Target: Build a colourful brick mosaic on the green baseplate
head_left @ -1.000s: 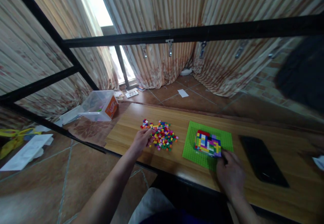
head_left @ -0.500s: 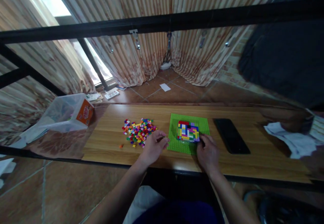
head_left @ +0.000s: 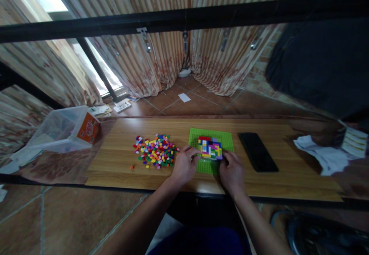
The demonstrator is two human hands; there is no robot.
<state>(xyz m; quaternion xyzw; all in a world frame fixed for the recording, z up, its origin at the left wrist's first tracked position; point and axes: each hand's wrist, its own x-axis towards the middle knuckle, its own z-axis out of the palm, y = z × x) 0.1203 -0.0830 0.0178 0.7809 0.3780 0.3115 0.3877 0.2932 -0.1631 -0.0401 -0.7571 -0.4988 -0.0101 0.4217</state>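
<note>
A low block built of multicoloured toy bricks (head_left: 210, 150) sits on a green baseplate (head_left: 227, 136). My left hand (head_left: 184, 165) is at the block's left front edge, thumb and fingers pinched together. Whatever is between those fingertips is too small to make out. At the right front corner, my right hand (head_left: 232, 170) has its fingers curled against the block, gripping it there; its fingertips are partly hidden. Left of my left hand lies a pile of loose toy bricks (head_left: 157, 151) in many colours.
A black phone-like slab (head_left: 258, 152) lies right of the baseplate on the wooden table (head_left: 115, 170). Beyond the table's left end stands a clear plastic bin (head_left: 63, 128) with an orange label. Crumpled white cloth or paper (head_left: 321, 155) is at the right. A dark bar (head_left: 173, 19) crosses behind.
My left hand has moved right, from beside the pile to the block's left front edge. My right hand stays at the block's right corner. The whole view has shifted slightly.
</note>
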